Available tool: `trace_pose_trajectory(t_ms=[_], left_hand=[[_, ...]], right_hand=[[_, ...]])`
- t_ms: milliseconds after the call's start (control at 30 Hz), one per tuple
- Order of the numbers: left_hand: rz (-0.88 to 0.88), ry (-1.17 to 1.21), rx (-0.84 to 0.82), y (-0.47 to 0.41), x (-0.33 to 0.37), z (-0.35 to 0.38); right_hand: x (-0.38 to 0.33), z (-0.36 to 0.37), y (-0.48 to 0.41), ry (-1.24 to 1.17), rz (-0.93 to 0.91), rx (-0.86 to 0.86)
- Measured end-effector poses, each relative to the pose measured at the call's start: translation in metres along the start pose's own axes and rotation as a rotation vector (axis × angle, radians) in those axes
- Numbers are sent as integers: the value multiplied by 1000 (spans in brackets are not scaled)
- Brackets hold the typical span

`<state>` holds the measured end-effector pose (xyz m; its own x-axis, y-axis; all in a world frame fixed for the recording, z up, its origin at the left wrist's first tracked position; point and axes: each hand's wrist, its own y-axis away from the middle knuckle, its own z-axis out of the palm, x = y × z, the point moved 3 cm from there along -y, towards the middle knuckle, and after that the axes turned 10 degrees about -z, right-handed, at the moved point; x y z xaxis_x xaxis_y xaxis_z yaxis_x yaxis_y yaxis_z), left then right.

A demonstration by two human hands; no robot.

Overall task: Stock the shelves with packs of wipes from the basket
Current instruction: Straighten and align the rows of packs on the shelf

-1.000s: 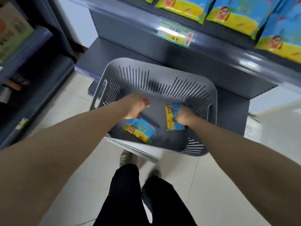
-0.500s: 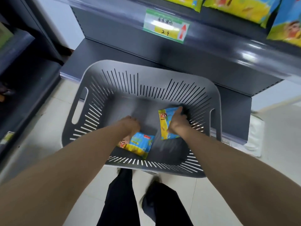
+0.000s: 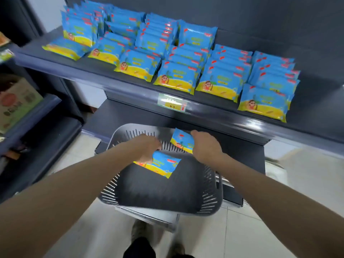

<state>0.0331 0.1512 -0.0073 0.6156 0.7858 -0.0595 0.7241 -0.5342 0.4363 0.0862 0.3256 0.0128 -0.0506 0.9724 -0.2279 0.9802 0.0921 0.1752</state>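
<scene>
Over slotted basket [image 3: 212, 200], glossy, seemingly soft packs [image 3: 164, 164] in left hand [image 3: 149, 147], right hand [image 3: 204, 146]

This is a shop. A dark metal shelf [image 3: 104, 79] carries neat rows of identical packs of wipes [image 3: 178, 77], with a price label [image 3: 172, 105] on its front rail. A plastic basket [image 3: 210, 207] sits below, above a tiled floor [image 3: 242, 231]. A box [image 3: 14, 103] stands on a neighbouring rack [image 3: 39, 110].

Floor [image 3: 214, 237]: pale glossy tiles with thin grout lines. Wall [image 3: 46, 13] at upper left: white. Dark grey shelf unit [image 3: 232, 118] ahead, back panel matching, a price tag [image 3: 172, 104] on its front rail. Side rack [image 3: 33, 118] at left carries a printed carton [image 3: 16, 101].
</scene>
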Motion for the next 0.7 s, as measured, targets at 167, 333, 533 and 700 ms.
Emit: trace_pose_trajectory(t_ms=[167,333,533,700], left_hand=[[-20,46,246,33,-19,-91],[-55,132,375,51,-52,-146],[-52,159,429,61,-117,-169],[-12,180,413,55,-181,-180]], right_hand=[[-28,-99,0,62,-102,266],[-43,-157,-16,150,-84,484],[-66,-180,-65,163,-5,469],[-80,-166,-116,258,131,234]])
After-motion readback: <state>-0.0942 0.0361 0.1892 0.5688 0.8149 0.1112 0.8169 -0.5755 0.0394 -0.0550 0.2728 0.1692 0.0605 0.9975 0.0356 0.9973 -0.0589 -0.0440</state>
